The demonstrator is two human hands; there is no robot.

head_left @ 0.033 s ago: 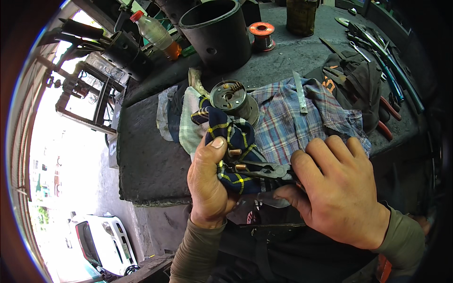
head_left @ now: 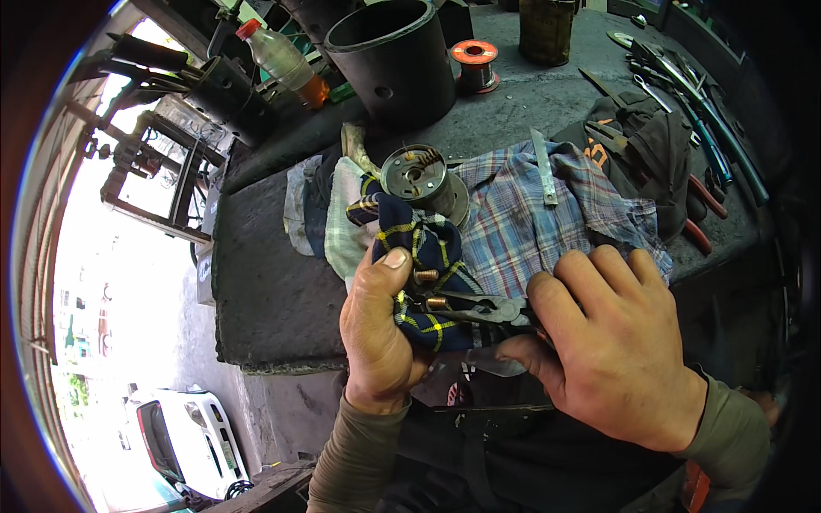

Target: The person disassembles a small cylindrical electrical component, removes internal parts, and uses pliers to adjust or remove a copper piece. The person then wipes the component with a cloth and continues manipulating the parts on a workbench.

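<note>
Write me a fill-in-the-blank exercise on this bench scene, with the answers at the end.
1. The right hand grips a pair of ____.
2. The navy checked cloth is held in the ____.
3. The plastic bottle has a ____ cap.
4. The parked car is ____.

Missing words: pliers; left hand; red; white.
</note>
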